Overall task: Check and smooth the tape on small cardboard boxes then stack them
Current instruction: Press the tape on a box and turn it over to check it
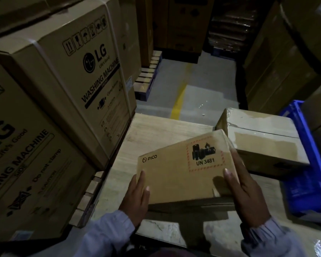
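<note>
A small brown cardboard box (pixel 180 171) printed with PICO and a UN 3481 battery label is held tilted above the wooden table (pixel 156 130). My left hand (pixel 137 199) grips its near left corner, thumb on the top face. My right hand (pixel 246 190) grips its right end, thumb on the top face and fingers wrapped around the side. A second small cardboard box (pixel 261 134), sealed with glossy clear tape, lies on the table behind and to the right, apart from the held box.
Large LG washing machine cartons (pixel 67 80) stand stacked close on the left. A blue plastic crate (pixel 304 164) sits at the right of the table. More cartons (pixel 278 62) line the right side. A concrete aisle with a yellow line (pixel 178 102) runs ahead.
</note>
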Tool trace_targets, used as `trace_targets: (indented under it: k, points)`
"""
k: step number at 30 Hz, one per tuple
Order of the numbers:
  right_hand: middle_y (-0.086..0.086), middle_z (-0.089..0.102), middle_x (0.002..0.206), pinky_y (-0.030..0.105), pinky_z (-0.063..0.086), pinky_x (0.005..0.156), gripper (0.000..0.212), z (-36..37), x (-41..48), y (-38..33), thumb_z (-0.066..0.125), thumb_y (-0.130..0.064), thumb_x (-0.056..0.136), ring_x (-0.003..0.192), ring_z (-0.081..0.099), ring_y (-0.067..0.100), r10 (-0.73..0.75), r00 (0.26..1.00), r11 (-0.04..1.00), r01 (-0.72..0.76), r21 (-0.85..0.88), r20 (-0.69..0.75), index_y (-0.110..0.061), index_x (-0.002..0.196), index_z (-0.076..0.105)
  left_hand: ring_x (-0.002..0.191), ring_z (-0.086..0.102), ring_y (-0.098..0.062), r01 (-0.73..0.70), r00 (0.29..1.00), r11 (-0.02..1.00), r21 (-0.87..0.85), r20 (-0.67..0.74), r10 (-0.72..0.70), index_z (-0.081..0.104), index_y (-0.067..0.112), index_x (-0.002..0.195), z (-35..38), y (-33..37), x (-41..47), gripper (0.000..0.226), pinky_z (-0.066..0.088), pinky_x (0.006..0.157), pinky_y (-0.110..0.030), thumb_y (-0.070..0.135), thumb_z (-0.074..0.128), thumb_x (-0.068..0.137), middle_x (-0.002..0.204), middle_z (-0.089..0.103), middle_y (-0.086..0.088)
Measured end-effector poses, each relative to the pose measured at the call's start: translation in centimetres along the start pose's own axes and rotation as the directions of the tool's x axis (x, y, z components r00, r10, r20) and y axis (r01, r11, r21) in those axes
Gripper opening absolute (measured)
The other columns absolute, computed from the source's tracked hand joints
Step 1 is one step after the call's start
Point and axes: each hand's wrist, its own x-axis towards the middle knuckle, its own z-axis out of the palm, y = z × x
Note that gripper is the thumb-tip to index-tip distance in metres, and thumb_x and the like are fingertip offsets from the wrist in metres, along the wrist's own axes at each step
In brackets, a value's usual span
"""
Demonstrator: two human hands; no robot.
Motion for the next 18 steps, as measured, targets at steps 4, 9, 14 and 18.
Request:
trace_targets:
  k: [4, 9, 14, 18]
  points:
    - [-0.011, 0.018, 0.157, 0.046, 0.021, 0.118, 0.059, 2.5, 0.0, -2.7, 0.023, -0.067, 0.089, 0.146, 0.016, 0.009, -0.185, 0.981, 0.930, 0.193, -0.313, 0.054, -0.048, 0.145, 0.018, 0.146, 0.020, -0.020, 0.091, 0.990, 0.995, 0.051, 0.103, -0.096, 0.013, 0.020, 0.154, 0.9, -0.7, 0.5, 0.084, 0.014, 0.118, -0.024, 0.068, 0.009, 0.084, 0.161, 0.018, -0.005]
    - [-0.008, 0.012, 0.160, 0.036, 0.010, 0.120, 0.063, 7.1, -1.1, -3.3, 0.009, -0.063, 0.096, 0.148, 0.006, 0.007, -0.297, 0.935, 0.845, 0.353, -0.403, 0.197, -0.033, 0.150, 0.017, 0.143, 0.028, -0.017, 0.058, 0.997, 0.993, -0.102, 0.049, -0.053, 0.022, 0.017, 0.153, -2.2, 2.5, 0.8, 0.056, 0.014, 0.112, -0.016, 0.039, 0.032, 0.103, 0.158, 0.026, -0.004]
    - [-0.011, 0.008, 0.161, 0.036, 0.006, 0.121, 0.061, 7.7, -0.7, -1.6, 0.002, -0.063, 0.094, 0.148, -0.001, 0.006, -0.250, 0.915, 0.798, 0.380, -0.468, 0.317, -0.042, 0.149, 0.017, 0.109, 0.055, 0.003, 0.034, 0.999, 0.885, -0.465, 0.003, -0.037, 0.025, 0.048, 0.142, -6.9, 6.7, -0.2, 0.049, 0.044, 0.090, -0.015, 0.060, 0.027, 0.095, 0.126, 0.051, 0.022]
    - [-0.005, 0.011, 0.161, 0.039, 0.010, 0.121, 0.062, 7.4, 0.1, -0.2, 0.010, -0.060, 0.097, 0.149, 0.002, 0.012, -0.248, 0.908, 0.708, 0.408, -0.577, 0.338, -0.034, 0.152, 0.022, 0.109, 0.059, 0.008, -0.003, 1.000, 0.787, -0.617, -0.011, -0.005, 0.034, 0.041, 0.145, -8.5, 6.9, -0.2, 0.065, 0.048, 0.091, -0.020, 0.067, 0.036, 0.085, 0.119, 0.063, 0.026]
